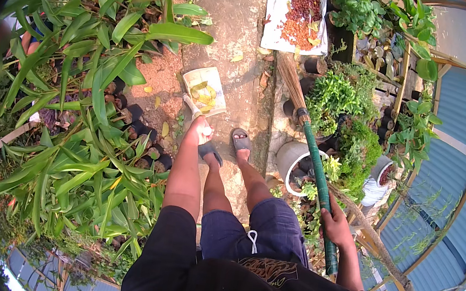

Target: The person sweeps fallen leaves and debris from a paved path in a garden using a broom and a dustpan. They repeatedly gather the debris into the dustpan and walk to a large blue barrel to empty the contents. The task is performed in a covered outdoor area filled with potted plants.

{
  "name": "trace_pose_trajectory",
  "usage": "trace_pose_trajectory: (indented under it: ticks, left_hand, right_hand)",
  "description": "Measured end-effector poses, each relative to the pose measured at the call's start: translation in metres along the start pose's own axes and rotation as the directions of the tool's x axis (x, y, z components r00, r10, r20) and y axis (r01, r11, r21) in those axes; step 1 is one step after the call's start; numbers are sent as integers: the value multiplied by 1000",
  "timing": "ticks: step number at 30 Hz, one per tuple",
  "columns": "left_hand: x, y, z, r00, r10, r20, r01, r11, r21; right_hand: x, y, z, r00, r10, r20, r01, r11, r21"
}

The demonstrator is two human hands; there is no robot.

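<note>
My left hand is closed around the handle of a dustpan, whose pale pan lies low over the path ahead of my feet. Several yellowed leaves rest in the pan. My right hand grips the green-wrapped handle of a stick broom. The broom's bristles point away from me, along the path's right edge, their tips close to a white sheet on the ground. Reddish-brown and orange pieces are spread on that sheet, with some yellow leaves among them.
Large leafy plants lean over the path's left side. A white round pot, small potted plants and a wooden frame stand on the right. A long branch slants by my right arm. Fallen leaves dot the concrete path.
</note>
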State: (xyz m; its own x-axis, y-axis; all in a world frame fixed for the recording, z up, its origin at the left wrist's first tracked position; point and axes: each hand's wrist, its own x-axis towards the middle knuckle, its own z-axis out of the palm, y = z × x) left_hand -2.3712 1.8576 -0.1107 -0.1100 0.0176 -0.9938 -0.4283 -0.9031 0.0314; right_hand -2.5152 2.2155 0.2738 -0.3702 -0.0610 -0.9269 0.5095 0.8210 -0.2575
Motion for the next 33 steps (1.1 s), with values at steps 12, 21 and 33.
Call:
trace_pose_trajectory:
  ticks: [12, 21, 33]
  left_hand:
    - [4, 4, 2, 997, -74, -2, 74, 995, 68]
    - [-8, 20, 1, 994, -104, -7, 105, 986, 129]
    - [-37, 29, -40, 993, -116, 23, 114, 991, 75]
  right_hand:
    - [-27, 3, 47, 994, 10, -111, -13, 1000, -21]
    - [24, -8, 136, 999, 11, 46, -1, 974, -225]
    - [50, 11, 172, 978, -113, -178, 101, 992, -78]
